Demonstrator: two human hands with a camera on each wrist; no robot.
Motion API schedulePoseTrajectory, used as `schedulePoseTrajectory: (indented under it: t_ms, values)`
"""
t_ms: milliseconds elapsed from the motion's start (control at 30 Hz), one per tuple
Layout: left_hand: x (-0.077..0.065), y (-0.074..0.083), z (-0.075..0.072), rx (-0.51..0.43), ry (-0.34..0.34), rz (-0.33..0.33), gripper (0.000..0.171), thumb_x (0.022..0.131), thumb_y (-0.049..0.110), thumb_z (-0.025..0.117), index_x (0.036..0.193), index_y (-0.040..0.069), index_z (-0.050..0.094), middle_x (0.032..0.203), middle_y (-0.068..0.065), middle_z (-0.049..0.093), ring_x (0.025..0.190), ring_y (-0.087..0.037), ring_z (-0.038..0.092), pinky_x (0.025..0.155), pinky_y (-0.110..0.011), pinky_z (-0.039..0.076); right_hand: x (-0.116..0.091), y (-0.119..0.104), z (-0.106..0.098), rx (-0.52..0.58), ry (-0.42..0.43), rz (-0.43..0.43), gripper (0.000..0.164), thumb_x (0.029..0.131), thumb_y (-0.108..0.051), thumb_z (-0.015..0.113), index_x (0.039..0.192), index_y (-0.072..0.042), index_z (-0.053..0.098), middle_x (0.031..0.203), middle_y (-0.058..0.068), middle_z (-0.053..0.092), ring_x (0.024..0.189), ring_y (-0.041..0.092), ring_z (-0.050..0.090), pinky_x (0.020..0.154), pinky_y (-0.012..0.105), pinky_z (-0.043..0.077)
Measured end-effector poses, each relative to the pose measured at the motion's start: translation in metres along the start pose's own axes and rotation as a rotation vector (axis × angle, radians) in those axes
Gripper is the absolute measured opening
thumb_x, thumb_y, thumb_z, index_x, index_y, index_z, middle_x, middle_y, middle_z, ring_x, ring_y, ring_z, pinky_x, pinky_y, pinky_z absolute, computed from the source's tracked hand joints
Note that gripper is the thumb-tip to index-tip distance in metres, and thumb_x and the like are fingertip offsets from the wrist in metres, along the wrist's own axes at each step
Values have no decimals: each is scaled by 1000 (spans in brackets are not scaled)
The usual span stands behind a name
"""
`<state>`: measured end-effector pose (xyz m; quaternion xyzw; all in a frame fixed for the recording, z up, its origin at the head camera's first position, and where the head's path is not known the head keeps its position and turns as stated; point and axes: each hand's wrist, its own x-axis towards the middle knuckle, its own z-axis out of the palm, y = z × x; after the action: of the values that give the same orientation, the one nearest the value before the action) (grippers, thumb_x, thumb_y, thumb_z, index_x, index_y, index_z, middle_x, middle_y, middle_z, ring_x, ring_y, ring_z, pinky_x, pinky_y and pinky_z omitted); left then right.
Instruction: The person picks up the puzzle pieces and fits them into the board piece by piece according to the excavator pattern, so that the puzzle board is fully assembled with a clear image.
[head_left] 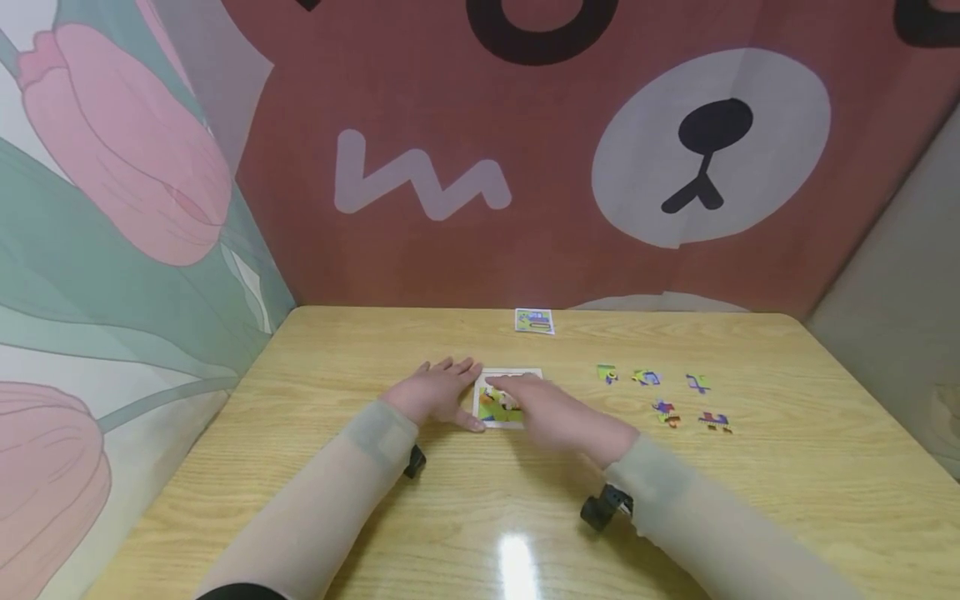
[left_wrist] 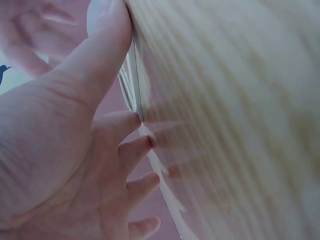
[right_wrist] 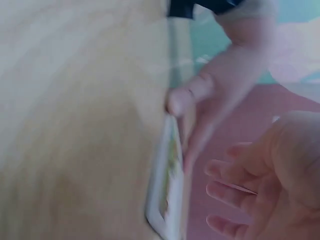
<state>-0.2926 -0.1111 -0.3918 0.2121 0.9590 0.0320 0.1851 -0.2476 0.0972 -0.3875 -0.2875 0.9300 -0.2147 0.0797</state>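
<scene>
Head view: A person's left hand (head_left: 435, 392), fingers straight and spread, braces the left edge of a small white-bordered picture (head_left: 498, 410) lying at the center of the frame on a wood-grain table (head_left: 337, 358). The right hand (head_left: 551, 412), slightly blurred, extends over the picture's right side, its fingers outstretched and gripping nothing. Five puzzle pieces (head_left: 646, 378) lie loose at right of center, three above two. A colorful card (head_left: 534, 321) rests near the table's far edge, top center, beneath a wall (head_left: 420, 267) showing a brown bear's face. Dark devices (head_left: 606, 507) sit under both wrists.

Left wrist view: The left hand fills the left of the frame, palm showing, thumb up against the picture's thin edge at top center and four fingertips down at the tabletop. Part of the right hand shows, blurred, at upper left.

Right wrist view: The right hand, fingers loosely bent and holding nothing, occupies the lower right, apart from the picture at lower center. The left thumb touches the picture's upper end.
</scene>
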Motion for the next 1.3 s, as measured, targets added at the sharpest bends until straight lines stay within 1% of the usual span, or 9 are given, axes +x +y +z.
schedulePoseTrajectory:
  t_ms: [100, 233, 333, 467, 567, 667, 800, 1000, 1300]
  values:
    - [1, 0, 0, 2, 2, -1, 106, 79, 65, 68, 160, 18, 17, 164, -2, 12, 149, -31, 9, 118, -54, 6, -10, 14, -15, 29, 78, 18, 52, 94, 8, 54, 142, -11, 54, 143, 11, 52, 134, 32, 43, 110, 51, 35]
    - [1, -1, 1, 4, 4, -2, 107, 79, 66, 68, 160, 19, 17, 164, -1, 12, 149, -30, 9, 118, -53, 6, -29, 47, -36, 17, 135, 66, 37, 92, 2, 64, 129, -4, 64, 127, 15, 61, 121, 36, 53, 99, 53, 44]
    - [1, 0, 0, -1, 3, 2, 107, 79, 65, 69, 160, 18, 17, 165, -1, 12, 149, -31, 9, 118, -53, 6, -48, 78, -51, 7, 133, 123, 31, 90, 0, 67, 121, -1, 67, 116, 18, 64, 112, 39, 57, 92, 55, 48]
    - [-1, 1, -1, -22, -1, 3, 107, 79, 64, 70, 160, 18, 17, 165, -2, 11, 149, -31, 8, 118, -53, 5, -75, 116, -66, 15, 109, 207, 23, 90, -6, 70, 113, -3, 70, 108, 17, 65, 103, 38, 59, 84, 55, 50]
    - [-1, 2, -1, -30, 0, 0, 107, 79, 63, 70, 160, 18, 17, 164, -2, 11, 149, -31, 7, 118, -54, 5, -92, 140, -72, 38, 94, 225, 23, 85, -6, 74, 107, -3, 69, 99, 14, 64, 89, 31, 60, 72, 47, 52]
    - [-1, 1, -1, -15, -1, -3, 107, 79, 64, 70, 160, 19, 16, 164, -2, 11, 149, -31, 8, 118, -53, 4, -103, 158, -72, 71, 95, 217, 29, 79, -6, 80, 105, -2, 68, 91, 10, 61, 79, 23, 56, 65, 39, 49]
    - [-1, 1, 0, 10, -4, -3, 107, 79, 65, 68, 160, 19, 16, 165, -2, 11, 149, -30, 9, 118, -53, 5, -109, 170, -68, 83, 105, 187, 36, 75, -10, 85, 106, -3, 67, 88, 8, 58, 78, 21, 53, 66, 36, 46]
    - [0, 0, 0, 3, -5, -2, 107, 79, 65, 69, 160, 18, 16, 164, -2, 12, 149, -30, 8, 118, -53, 5, -107, 175, -64, 127, 66, 189, 42, 76, -8, 85, 113, -4, 64, 96, 10, 58, 85, 26, 51, 71, 39, 45]
    - [-1, 1, -1, -23, -14, -5, 107, 79, 65, 69, 160, 19, 16, 165, -2, 10, 149, -30, 7, 118, -52, 4, -104, 179, -61, 181, 117, 127, 42, 71, -7, 87, 97, -3, 54, 91, 7, 60, 84, 22, 56, 73, 36, 48]
